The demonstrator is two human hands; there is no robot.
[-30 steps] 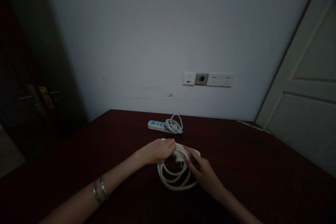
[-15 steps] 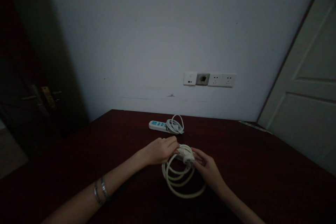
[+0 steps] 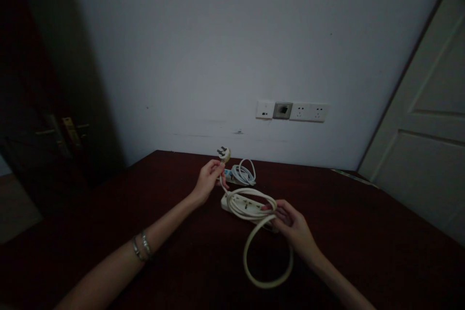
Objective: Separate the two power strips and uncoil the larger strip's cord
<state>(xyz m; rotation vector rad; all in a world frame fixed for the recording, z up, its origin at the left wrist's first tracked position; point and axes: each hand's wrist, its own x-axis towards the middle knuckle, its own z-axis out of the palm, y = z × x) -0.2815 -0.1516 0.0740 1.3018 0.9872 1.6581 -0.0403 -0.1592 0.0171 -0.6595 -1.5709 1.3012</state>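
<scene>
Cream power strip (image 3: 242,202), a long flat plastic block with rows of dark socket holes, lying on the dark red-brown bench (image 3: 363,232) near its middle. Round, smooth cream cable (image 3: 267,278) draped in several loops across the strip's top, one large open loop hanging forward toward the camera. Three-pin plug (image 3: 224,154) at the cable's free end, prongs up, raised above the bench.

Left hand (image 3: 209,179): grip closed on the cable just below the plug, holding it aloft. Two thin metal bangles (image 3: 141,248) at the left wrist. Right hand (image 3: 294,225): fingers curled around the gathered loops at the strip's right end, grip closed on the cable.

Just behind the left hand, toward the wall: second, smaller white power strip (image 3: 228,173) with blue socket faces, mostly hidden, its pale grey cord (image 3: 245,173) coiled in a neat bundle beside it.

Above the bench's far edge: row of white wall sockets (image 3: 308,112) with one grey metal plate in the row, set in a plain, matte pale wall. Right: panelled white door (image 3: 425,121). Left: dark door with a brass-coloured lever handle (image 3: 69,131), dimly lit.
</scene>
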